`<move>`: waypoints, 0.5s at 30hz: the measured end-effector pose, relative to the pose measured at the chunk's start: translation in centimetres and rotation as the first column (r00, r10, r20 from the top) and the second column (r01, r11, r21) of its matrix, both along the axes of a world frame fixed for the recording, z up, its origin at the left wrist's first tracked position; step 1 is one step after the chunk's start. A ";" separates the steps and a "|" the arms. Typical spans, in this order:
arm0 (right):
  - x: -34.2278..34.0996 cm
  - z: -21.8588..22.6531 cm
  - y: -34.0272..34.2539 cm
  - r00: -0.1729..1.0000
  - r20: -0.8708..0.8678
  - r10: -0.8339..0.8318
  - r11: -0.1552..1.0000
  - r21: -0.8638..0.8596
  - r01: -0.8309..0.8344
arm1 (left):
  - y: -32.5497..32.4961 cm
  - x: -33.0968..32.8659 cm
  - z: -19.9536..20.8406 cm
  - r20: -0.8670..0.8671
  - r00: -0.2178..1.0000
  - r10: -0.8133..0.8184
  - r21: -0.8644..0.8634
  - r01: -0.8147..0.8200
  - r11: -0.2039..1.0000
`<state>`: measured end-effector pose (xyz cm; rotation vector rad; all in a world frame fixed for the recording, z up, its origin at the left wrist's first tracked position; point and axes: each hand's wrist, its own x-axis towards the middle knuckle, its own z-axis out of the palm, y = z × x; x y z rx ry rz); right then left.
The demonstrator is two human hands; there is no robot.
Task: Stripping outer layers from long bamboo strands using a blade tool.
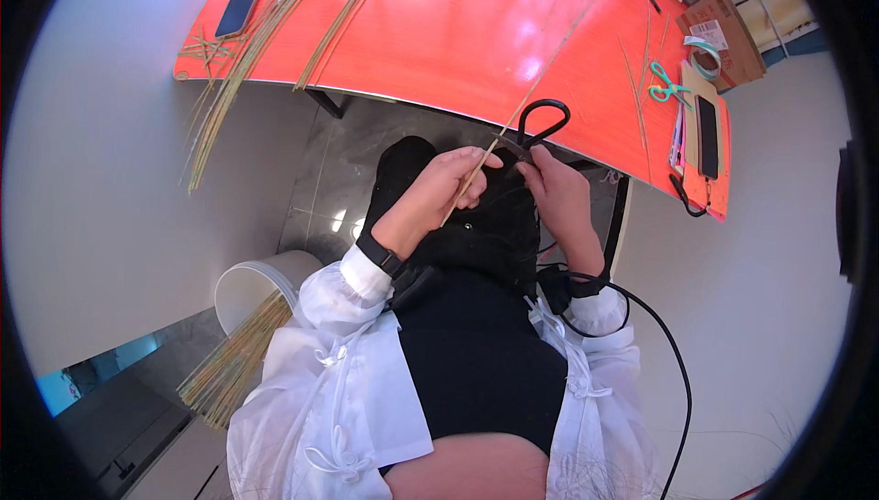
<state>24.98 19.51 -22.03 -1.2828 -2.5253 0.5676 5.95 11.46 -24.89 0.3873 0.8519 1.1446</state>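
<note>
A thin straw-coloured stalk (526, 97) runs slantwise from my left hand up over the near edge of the red table (439, 60). My left hand (455, 181) is closed around its lower part, with a short end sticking out below the fingers. In my right hand (560, 193) is a pair of black-handled scissors (520, 146). Their blades point left and meet the stalk just above my left fingertips; I cannot tell whether they are cutting into it. Both hands are above my lap, close to the table's edge.
Long stalk bundles (261, 47) overhang the table's left edge, near a phone (242, 7). At right lie green scissors (669, 87), a tape roll (704, 57), a dark phone (708, 136) and a cardboard box (723, 38). More stalks (233, 360) protrude from a tipped white bucket (240, 282). A black cable (676, 353) hangs at my right.
</note>
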 end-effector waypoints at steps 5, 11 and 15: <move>0.0 -0.1 0.4 0.998 -0.012 -0.068 0.997 0.035 0.069 | 0.2 0.4 -0.9 -0.015 0.999 0.039 -0.026 -0.039 0.999; 0.1 0.2 0.2 0.999 0.039 0.003 0.998 -0.060 -0.001 | 0.1 0.5 -0.9 -0.014 0.998 0.053 0.023 -0.053 0.998; 0.1 0.0 0.5 0.997 -0.027 -0.067 0.998 0.016 0.068 | -0.2 0.5 -0.9 -0.053 0.997 0.052 0.030 -0.051 0.998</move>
